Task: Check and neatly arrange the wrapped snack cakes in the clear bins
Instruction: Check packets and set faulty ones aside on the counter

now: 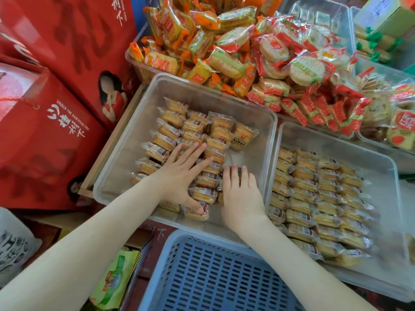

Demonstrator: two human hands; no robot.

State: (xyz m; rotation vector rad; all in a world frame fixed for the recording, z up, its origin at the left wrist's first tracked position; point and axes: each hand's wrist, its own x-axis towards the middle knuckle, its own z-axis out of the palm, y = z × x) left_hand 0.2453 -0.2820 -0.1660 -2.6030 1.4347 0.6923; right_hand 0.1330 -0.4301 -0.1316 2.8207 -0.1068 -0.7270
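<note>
Now, landmark: the clear bin (157,90) under both hands; everything here is placed from it.
Snack cakes (170,131): inside it, standing on edge in rows along its left half, while its right half shows bare floor.
Stray pack (241,135): toward the bin's far right, lying flat and face up, touching the row ends.
Left hand (179,173): grip wide, fingers splayed flat across the rows, thumb pressing a pack by the bin's near wall.
Right hand (240,189): palm down at the rows' right ends, fingertips bent downward. I cannot tell whether this grip holds a pack; the hand hides it.
Neighbour bin (336,140): just beside the bin's right wall, filled in tidy rows.
Blue basket (213,265): just nearer than the bin's near wall.
Risk, toppling: nothing braces the rows on the bare side, so a sideways shove could probably fan them over.
Risk, crushing: that flat palm, leaned on too hard, may break soft cakes inside the wrappers.
Risk, slipping: the glossy film looks slick, so the thumb's pack could skid out of line.
Risk, oversight: the stray pack may stay flat and unchecked.
</note>
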